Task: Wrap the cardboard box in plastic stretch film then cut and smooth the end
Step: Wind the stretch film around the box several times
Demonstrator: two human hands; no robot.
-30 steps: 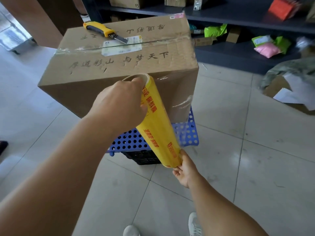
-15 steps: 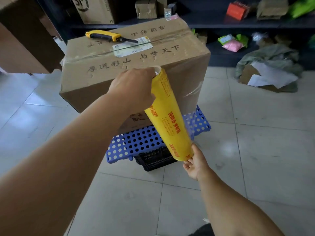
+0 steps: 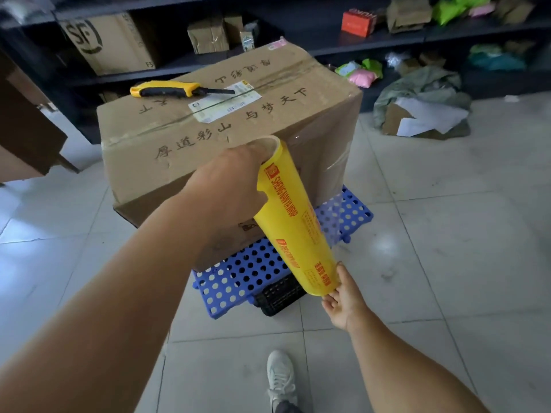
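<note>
A large cardboard box [image 3: 208,138] with black lettering stands on a blue perforated plastic platform [image 3: 241,275]. Clear film shines on its right side face. A yellow roll of stretch film [image 3: 295,225] is held tilted in front of the box's near right corner. My left hand [image 3: 229,186] grips the roll's top end, fingers in the core. My right hand [image 3: 343,296] supports the bottom end from below. A yellow and black utility knife [image 3: 170,89] lies on top of the box.
Dark shelving [image 3: 298,40] with boxes and parcels runs along the back. A heap of grey wrapping, cardboard and paper [image 3: 423,105] lies on the tiled floor at the right. A brown board [image 3: 26,129] stands at the left. My shoe [image 3: 280,377] is below.
My view has shifted around the box towards its right side. Both hands have carried the roll along the box's near face to the right corner.
</note>
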